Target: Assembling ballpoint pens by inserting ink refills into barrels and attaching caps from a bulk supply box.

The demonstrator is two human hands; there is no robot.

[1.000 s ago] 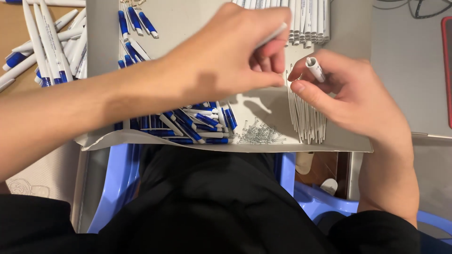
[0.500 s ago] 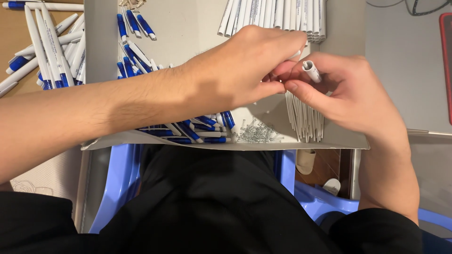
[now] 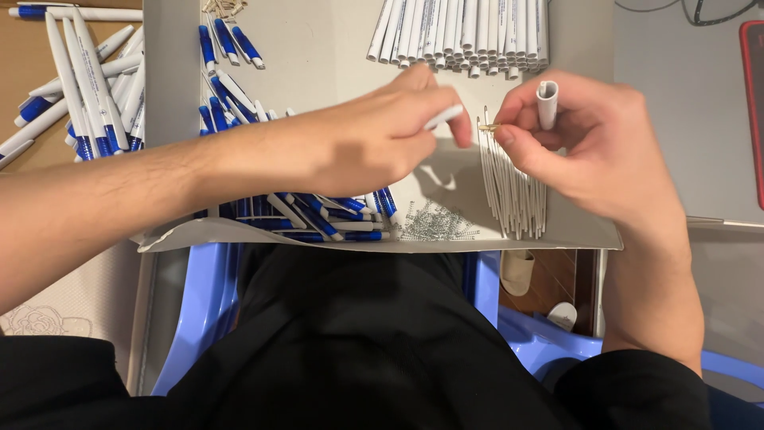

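My left hand (image 3: 374, 147) reaches across a grey cardboard sheet (image 3: 310, 56) and pinches a thin white refill (image 3: 442, 117) at its tip. Opposite it, my right hand (image 3: 593, 143) grips a white pen barrel (image 3: 547, 102) upright, open end up, and pinches the brass tip of a refill (image 3: 487, 127) between thumb and forefinger. Below the hands lies a row of white refills (image 3: 513, 187). Beside that row is a small heap of metal springs (image 3: 434, 223). Blue and white pen parts (image 3: 318, 215) lie under my left wrist.
A stack of white barrels (image 3: 465, 32) lies at the far edge of the sheet. Finished blue and white pens (image 3: 76, 87) are piled at the left on brown cardboard. A blue plastic chair (image 3: 211, 295) is under me. A red-edged object (image 3: 752, 95) sits at the far right.
My hands, close together before, have drawn slightly apart. The left hand now holds a refill away from the right, and the right has a refill tip pinched below the barrel.
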